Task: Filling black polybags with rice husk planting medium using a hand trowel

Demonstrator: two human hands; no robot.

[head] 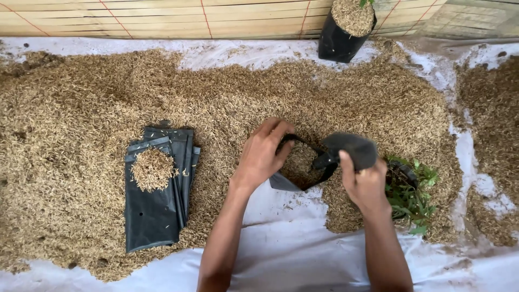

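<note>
Black plastic grow bag [324, 162] is sitting at the near edge of the rice-husk pile [81, 108], mouth held open, with husk showing inside. Left hand [263, 153] is gripping the bag's left rim, fingers curled over the edge and pressed together, thumb side hidden. Right hand [366, 181] is pinching the folded-over right rim between thumb and fingers; the thumb is pointing up along the plastic. Both forearms are reaching in over the white sheet [292, 254]. Just right of the right hand, a small green seedling [413, 192] is lying on the husk. Left of the hands, a stack of flat black bags [157, 205] is carrying a small husk heap. A filled black bag [346, 30] is standing by the bamboo mat [162, 16].
</note>
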